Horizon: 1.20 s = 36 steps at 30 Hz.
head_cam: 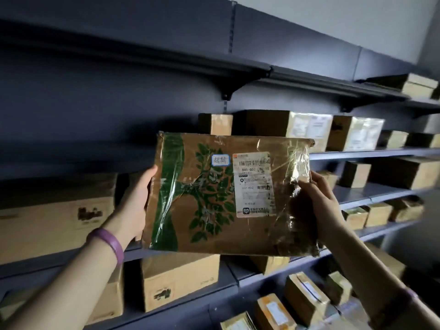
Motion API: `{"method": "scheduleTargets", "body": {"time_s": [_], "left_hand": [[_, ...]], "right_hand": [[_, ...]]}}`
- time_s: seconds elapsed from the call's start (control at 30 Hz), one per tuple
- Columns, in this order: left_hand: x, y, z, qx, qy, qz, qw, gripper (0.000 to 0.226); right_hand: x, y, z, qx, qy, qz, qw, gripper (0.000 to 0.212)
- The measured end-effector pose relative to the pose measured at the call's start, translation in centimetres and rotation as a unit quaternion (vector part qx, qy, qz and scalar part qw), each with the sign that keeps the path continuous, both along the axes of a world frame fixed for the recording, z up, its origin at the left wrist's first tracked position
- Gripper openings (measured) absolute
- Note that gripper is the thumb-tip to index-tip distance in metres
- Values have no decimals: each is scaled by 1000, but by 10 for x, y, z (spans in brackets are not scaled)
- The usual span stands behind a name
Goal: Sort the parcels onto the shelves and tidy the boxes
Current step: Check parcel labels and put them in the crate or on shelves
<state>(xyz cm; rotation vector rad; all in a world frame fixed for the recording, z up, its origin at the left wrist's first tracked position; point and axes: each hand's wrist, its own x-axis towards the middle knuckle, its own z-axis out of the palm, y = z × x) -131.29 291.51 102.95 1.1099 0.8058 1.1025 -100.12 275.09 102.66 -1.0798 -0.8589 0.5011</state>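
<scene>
Dark shelves (357,154) stand behind the flat parcel (226,194); left hand (137,201) and right hand (321,198) clasp its side edges, fingers curled. Best kept level, slid beside the taped box (285,126).

Free room: middle shelf (71,158), left half bare from the left edge up to a small box (215,123). Rt of it a row of boxes (309,129) fills the shelf to the far rt. Top shelf (142,55) bare too, excl. a corner box (419,85) at far rt. Lower left bay blocked by a big carton (54,225). Parcel (214,198) hangs in front of the centre, hiding what's behind.
</scene>
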Motion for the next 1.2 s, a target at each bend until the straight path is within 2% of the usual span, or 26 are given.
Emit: {"method": "scheduleTargets", "body": {"time_s": [0.1,0.27,0.4,0.5,0.6,0.67,0.77,0.97,1.13,1.2], "left_hand": [[84,-21,-4,3,8,-60,998,40],[218,-60,-15,-3,-5,-117,993,48],[319,-96,-20,-28,-21,-140,989,33],[388,-115,-25,-32,-9,-216,976,46],[456,-129,-27,-11,-13,-290,957,42],[502,-138,-28,1,-18,-325,946,37],[570,-153,-37,8,-2,-363,932,45],[715,-163,-52,4,-22,-457,889,57],[843,-158,-45,12,-39,-521,853,30],[892,-159,-41,23,-31,-547,836,27]], "right_hand": [[65,-47,-7,-1,-7,-65,998,30],[165,-128,-17,-8,-2,-149,989,42],[233,-189,-27,-13,8,-211,977,35],[276,-231,-31,-14,16,-254,967,42],[318,-268,-35,-14,23,-299,954,51],[345,-289,-39,-17,24,-333,942,47],[391,-314,-50,-10,31,-373,927,36],[494,-332,-63,0,40,-434,900,35],[594,-326,-61,-2,41,-473,880,31],[631,-327,-59,-1,42,-486,873,28]]}}
